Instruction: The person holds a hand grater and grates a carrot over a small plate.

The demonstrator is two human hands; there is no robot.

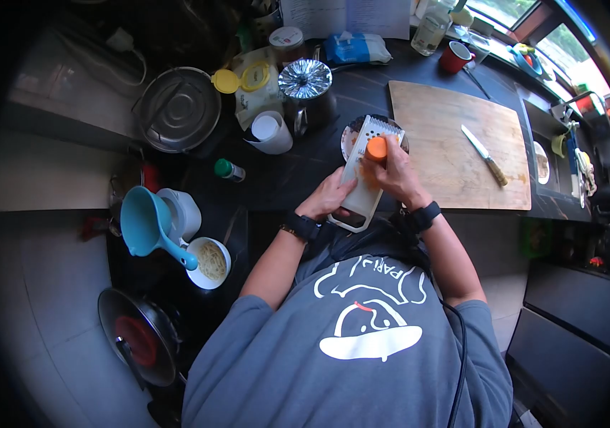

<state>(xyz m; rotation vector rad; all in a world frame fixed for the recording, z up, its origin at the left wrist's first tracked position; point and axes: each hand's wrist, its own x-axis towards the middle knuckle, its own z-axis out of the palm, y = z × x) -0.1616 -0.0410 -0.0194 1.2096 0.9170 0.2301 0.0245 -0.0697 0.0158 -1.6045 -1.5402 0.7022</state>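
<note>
A white grater (353, 194) slants over a bowl (347, 145) at the counter's front edge. My left hand (328, 194) is closed round the grater's left side, low down. In my right hand (400, 175) is a carrot (375, 149), its cut orange end facing up, pressed on the grater's face. Orange smears mark the grater below the carrot. The bowl is mostly hidden under the grater and my right hand, so its contents are hard to make out.
Right of the bowl lies a wooden cutting board (448, 143) with a knife (485, 157). A foil-covered pot (306, 82), a white cup (271, 133) and a green-capped jar (229, 170) stand left. A blue ladle (149, 222) and noodle bowl (210, 262) sit nearer; a sink (544, 139) is far right.
</note>
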